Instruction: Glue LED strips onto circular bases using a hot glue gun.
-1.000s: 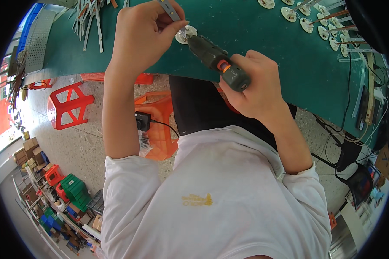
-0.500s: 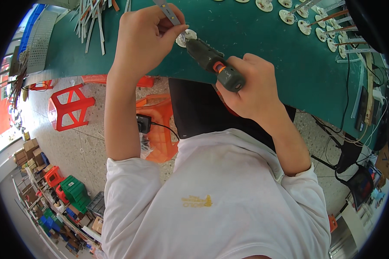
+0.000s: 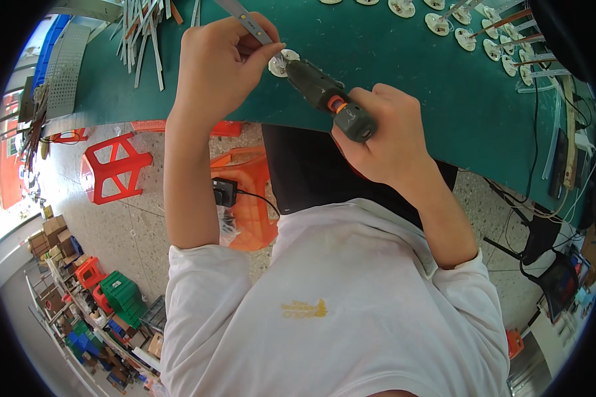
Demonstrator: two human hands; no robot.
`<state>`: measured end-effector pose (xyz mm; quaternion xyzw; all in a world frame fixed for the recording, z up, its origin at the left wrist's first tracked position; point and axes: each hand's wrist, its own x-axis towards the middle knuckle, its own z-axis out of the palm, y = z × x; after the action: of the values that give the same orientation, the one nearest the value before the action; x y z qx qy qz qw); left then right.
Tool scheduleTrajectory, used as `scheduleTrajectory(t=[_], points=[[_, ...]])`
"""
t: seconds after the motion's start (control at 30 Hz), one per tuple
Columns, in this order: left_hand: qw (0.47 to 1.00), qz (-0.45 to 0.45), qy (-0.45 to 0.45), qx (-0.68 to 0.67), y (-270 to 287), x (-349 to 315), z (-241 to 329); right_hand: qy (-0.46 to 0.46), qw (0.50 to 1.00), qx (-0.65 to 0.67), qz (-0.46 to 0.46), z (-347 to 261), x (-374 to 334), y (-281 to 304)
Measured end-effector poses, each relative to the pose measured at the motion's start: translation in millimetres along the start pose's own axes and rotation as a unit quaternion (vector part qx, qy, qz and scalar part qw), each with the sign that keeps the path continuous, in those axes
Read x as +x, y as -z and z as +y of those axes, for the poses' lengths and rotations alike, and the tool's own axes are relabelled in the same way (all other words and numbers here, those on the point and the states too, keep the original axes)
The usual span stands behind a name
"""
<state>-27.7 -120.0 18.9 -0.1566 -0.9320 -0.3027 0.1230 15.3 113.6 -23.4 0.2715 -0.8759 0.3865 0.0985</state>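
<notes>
My left hand (image 3: 222, 63) pinches a thin grey LED strip (image 3: 248, 21) with small yellow squares along it. The strip's lower end is by a small round white disc (image 3: 279, 65) on the table, partly covered by my fingertips and a nozzle. My right hand (image 3: 389, 132) is closed round the handle of a dark green glue gun (image 3: 318, 86) with an orange ring near its rear. The gun's tip points left at the disc, close to the strip's foot; whether it touches cannot be made out.
Several white discs with upright strips (image 3: 510, 49) stand at the far right of the green table (image 3: 417, 66). Loose strips (image 3: 142, 43) lie in a pile at the far left. Cables (image 3: 533, 132) run along the right edge. A red stool (image 3: 116, 169) stands on the floor.
The view has shifted slightly. My left hand and the strip have moved a little left and down relative to the picture; both hands keep their holds.
</notes>
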Motion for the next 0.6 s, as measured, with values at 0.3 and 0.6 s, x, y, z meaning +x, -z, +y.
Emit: scheduleTrajectory(t=[0.3,0.6], points=[[1.0,0.014,0.0,-0.017,-1.8,0.3,0.1,-0.01,1.0,0.004,-0.005,0.4,-2.0,2.1],[0.999,0.028,-0.012,-0.031,-2.9,1.1,1.3,-0.021,0.999,0.025,-0.017,-3.1,-1.4,5.5]])
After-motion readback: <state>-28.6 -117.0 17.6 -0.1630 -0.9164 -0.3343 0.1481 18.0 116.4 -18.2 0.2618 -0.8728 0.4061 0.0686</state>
